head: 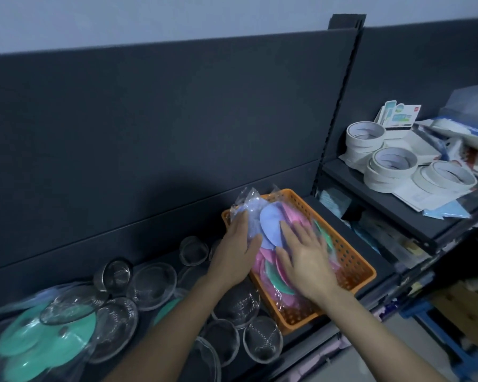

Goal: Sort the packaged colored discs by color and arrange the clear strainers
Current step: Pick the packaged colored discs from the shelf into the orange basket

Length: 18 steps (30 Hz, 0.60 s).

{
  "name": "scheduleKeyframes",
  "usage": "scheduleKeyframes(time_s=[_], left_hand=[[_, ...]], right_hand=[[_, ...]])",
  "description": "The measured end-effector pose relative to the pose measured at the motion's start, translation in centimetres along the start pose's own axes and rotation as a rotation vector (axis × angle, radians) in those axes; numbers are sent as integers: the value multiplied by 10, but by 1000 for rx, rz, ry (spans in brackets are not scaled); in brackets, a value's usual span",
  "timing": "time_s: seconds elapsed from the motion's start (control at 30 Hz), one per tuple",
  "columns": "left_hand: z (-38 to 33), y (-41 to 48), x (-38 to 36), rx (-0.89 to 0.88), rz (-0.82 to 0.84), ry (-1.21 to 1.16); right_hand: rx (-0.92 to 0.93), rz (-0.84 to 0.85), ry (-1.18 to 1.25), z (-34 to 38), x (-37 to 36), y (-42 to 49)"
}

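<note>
Hands in orange perforated basket [297, 318]: left hand [238, 252] grips light, slippery bagged blue disc [271, 227] at its edge; right hand [307, 260], flat, presses pink packets [260, 259].

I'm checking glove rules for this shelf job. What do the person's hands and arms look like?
Both the left hand and right hand are bare: no gloves, and no rings show. The left forearm and right forearm are bare too, with no sleeve, watch or bracelet in view.

Left grip [236, 252] curled, thumb pinching inward; right grip [308, 260] laid flat, palm down, fingers [289, 231] spread wide.
</note>
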<state>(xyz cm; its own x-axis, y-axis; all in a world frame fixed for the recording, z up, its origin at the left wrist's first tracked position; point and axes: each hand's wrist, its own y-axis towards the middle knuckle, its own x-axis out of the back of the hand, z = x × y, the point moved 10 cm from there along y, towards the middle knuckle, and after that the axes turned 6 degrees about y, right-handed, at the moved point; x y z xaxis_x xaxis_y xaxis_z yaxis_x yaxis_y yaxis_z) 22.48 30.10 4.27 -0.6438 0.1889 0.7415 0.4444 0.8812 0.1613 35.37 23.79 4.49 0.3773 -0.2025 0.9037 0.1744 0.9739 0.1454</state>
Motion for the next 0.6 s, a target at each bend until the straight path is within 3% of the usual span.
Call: scheduleKeyframes(time_s=[0.17, 0.33, 0.5, 0.6], left_hand=[[7, 7, -22, 101, 84, 124], [9, 1, -7, 66, 15, -5], [16, -28, 42, -25, -138, 21], [48, -58, 66, 66, -148, 61]], right_hand=[[23, 37, -43, 1, -16, -6], [14, -9, 8, 10, 2, -6], [176, -68, 84, 65, 17, -11], [337, -112, 184, 108, 17, -22]])
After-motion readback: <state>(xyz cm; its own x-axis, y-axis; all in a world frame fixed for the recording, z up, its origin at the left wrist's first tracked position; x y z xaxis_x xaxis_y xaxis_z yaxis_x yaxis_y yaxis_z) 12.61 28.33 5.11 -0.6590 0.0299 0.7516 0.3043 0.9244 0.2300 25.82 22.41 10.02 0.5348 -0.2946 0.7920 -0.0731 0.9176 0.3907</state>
